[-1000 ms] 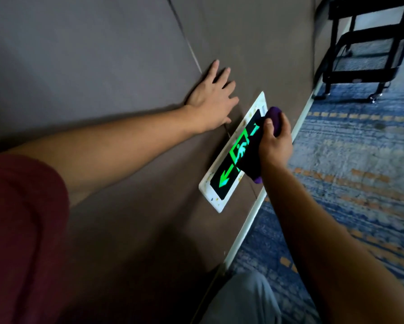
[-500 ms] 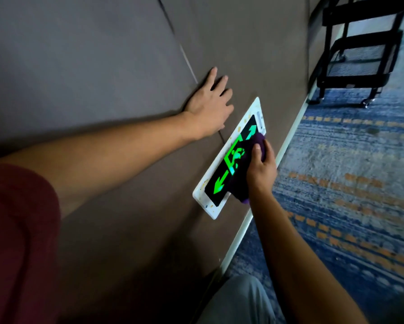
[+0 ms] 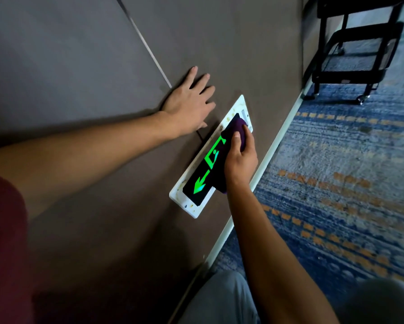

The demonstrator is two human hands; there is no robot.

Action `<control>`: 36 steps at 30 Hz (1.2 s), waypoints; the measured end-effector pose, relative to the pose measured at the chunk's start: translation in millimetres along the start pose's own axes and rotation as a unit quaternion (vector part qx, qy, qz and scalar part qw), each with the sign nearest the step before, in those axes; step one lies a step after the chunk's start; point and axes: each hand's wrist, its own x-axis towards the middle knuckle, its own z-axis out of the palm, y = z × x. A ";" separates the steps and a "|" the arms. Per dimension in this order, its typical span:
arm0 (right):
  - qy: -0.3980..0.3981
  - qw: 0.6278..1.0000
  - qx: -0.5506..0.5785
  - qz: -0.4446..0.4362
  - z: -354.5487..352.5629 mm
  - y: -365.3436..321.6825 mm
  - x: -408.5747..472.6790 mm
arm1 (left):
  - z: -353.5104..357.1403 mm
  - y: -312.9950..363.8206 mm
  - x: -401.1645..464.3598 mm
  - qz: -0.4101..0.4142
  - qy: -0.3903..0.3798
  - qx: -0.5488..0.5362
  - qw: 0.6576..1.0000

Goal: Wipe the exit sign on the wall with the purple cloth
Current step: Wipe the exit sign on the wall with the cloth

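Slid up the exit sign (image 3: 197, 183), right hand (image 3: 240, 160) clenches purple cloth (image 3: 238, 130); left hand (image 3: 189, 101) flat.

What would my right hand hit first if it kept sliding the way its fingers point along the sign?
Probably nothing solid: the right hand with the purple cloth points at the exit sign's far white rim, then bare wall. The black cart looks well off that line.

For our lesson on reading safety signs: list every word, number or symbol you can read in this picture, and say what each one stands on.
No words or numbers are readable anywhere.
Exit sign: green arrow pointing to its near end.
Exit sign: green running-figure-in-doorway pictogram, partly covered by the purple cloth in the right hand.
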 end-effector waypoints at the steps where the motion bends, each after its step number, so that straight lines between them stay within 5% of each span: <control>1: 0.013 1.000 0.003 0.004 -4.2 0.1 2.5 | -0.2 0.0 -0.1 -0.003 -0.003 0.001 1.000; 10: -0.041 0.999 0.003 0.034 -24.6 17.8 2.4 | -3.0 1.4 7.8 -0.005 -0.014 -0.008 1.000; 30: -0.008 0.996 0.069 0.057 -13.5 4.0 17.8 | -9.9 -8.7 23.7 0.035 -0.036 0.029 0.998; 36: -0.031 0.999 0.011 0.002 18.7 14.3 5.1 | -16.8 -25.9 26.6 0.045 -0.035 0.018 0.998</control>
